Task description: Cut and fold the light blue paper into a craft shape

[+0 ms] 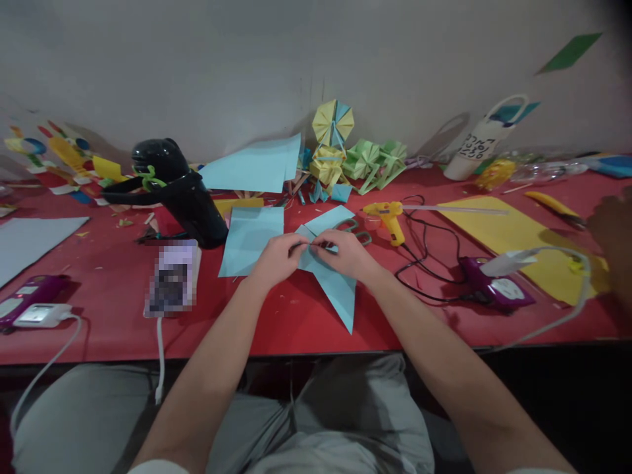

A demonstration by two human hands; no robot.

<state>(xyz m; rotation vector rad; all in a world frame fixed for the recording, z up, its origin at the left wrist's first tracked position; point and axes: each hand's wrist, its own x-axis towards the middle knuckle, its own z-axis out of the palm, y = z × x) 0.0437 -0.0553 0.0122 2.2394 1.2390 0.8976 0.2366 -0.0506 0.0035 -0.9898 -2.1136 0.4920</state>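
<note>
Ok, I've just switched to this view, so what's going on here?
The left hand and the right hand meet over a piece of blue paper, thumbs and fingers pinching it near its middle. One long pointed end reaches toward the near edge of the red table. A flat blue sheet lies beside it, to the left. The yellow glue gun lies off to the right, and folded paper ornaments sit near the wall.

The left hand (276, 260) and right hand (348, 254) pinch folded blue paper (336, 288). Left of their grip lies a blue sheet (254, 238); right, scissors (364, 233) and a yellow glue gun (391, 216).
</note>
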